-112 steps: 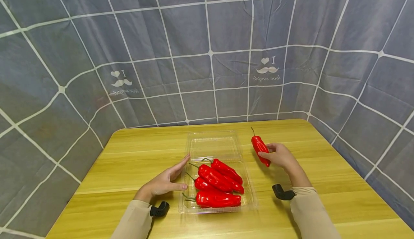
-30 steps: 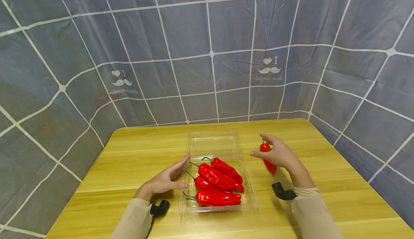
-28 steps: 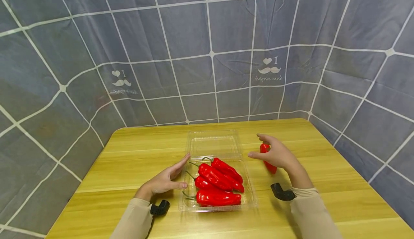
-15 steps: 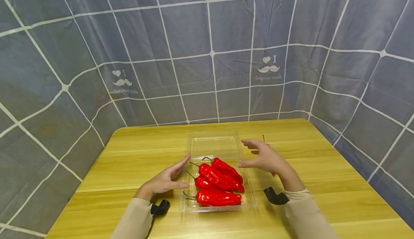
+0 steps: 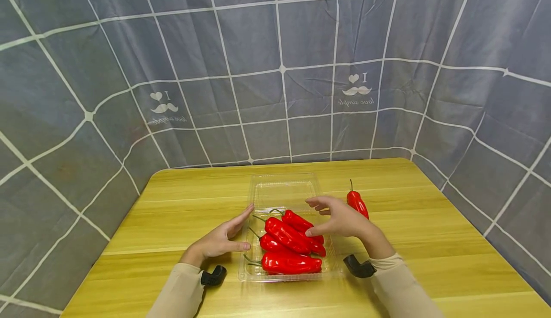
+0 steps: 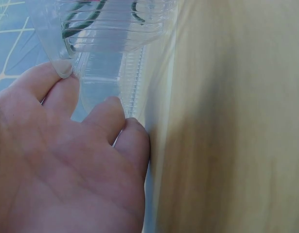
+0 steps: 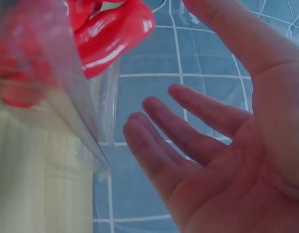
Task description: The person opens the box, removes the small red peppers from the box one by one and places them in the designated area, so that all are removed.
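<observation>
Several glossy red chili peppers (image 5: 290, 263) with green stems lie in a clear plastic clamshell box (image 5: 332, 265) whose lid (image 5: 281, 191) is folded back, away from me. My left hand (image 5: 217, 241) stays at the box's left side, its fingers extended; in the left wrist view the fingertips touch the clear plastic (image 6: 98, 73). Over the right edge of the box reaches my right hand (image 5: 342, 217), thumb and fingers spread around nothing. The right wrist view has its bare palm close to the box wall and a red pepper (image 7: 115, 36) inside.
One more red chili pepper (image 5: 357, 202) lies on the wooden table (image 5: 409, 222) to the right of the box, partly behind my right hand. A grey checked curtain (image 5: 258, 93) hangs behind and at both sides of the table.
My right hand has let go of a chili pepper, leaving it on the table right of the box, and moved left over the box's edge. My left hand has kept its place.
</observation>
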The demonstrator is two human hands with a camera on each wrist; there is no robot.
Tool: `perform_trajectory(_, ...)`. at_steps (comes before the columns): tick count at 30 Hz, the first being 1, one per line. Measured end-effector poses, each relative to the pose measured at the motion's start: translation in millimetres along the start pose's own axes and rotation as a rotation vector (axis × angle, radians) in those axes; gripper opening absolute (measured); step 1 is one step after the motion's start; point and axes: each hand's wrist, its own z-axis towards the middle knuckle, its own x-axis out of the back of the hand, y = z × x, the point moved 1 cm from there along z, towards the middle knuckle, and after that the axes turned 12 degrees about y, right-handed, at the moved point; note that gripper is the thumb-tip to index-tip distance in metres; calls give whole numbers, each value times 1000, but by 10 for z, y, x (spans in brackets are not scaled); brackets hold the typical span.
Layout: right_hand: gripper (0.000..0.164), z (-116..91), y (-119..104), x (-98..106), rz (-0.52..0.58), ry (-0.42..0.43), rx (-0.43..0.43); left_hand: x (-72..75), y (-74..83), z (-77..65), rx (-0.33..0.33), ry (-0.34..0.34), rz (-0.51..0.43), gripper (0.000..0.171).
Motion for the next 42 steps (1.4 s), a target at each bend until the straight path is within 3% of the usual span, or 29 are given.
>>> perform_trajectory(9,70,8,-12,-56,7,-79,2,-9,19,6,16,3,-4,93)
perform_trajectory(17,76,3,14,-49,-76,-173,-15,-30,33,17,18,12,-3,93)
perform_trajectory(24,63,24,18,-43,-105,-171,6,-59,66,33,27,17,-4,93)
perform_trajectory(30,50,56,44,-135,-135,-137,54,-73,69,33,32,28,0,93)
perform_trajectory(38,34,62,53,-222,-163,-101,55,-71,49,22,14,14,-18,93)
perform_trajectory(42,32,63,57,-239,-172,-95,69,-70,36,16,8,14,-11,93)
